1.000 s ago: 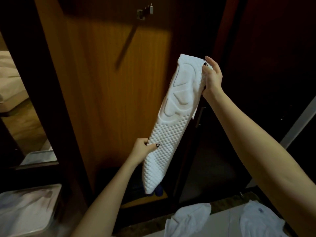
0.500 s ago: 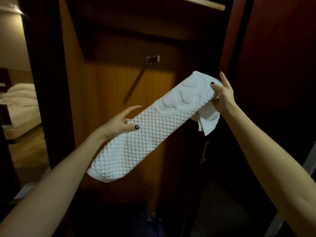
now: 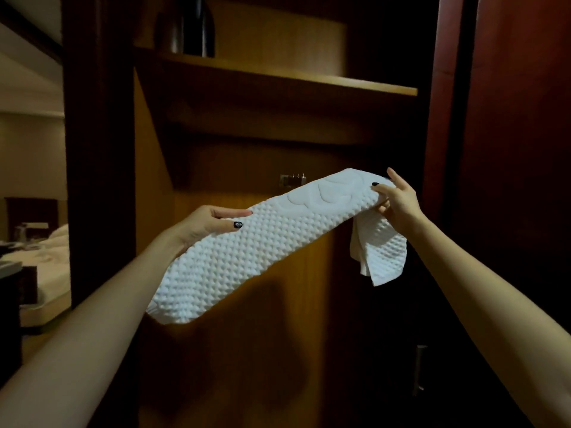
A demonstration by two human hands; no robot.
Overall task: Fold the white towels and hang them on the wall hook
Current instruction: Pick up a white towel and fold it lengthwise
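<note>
A folded white towel [image 3: 262, 242] with a bumpy weave and an embossed emblem stretches nearly level between both hands, at chest height in front of a wooden panel. My left hand [image 3: 207, 223] holds its middle-left part, thumb on top and fingers along the far edge. Its right end is pinched by my right hand [image 3: 398, 199], and a loose flap hangs down below that hand. The metal wall hook [image 3: 292, 180] is on the panel just behind the towel's upper edge, left of my right hand.
A wooden shelf [image 3: 309, 78] juts out above the hook with a dark object [image 3: 193, 29] on it. A dark red door [image 3: 509, 149] stands at the right, with a metal handle [image 3: 419, 370] low down. At far left a bed [image 3: 46, 264] shows through a doorway.
Both hands have raised the towel from hanging upright to nearly level and brought it up close to the hook. The view has tilted upward, so the towels lying lower down have left the frame.
</note>
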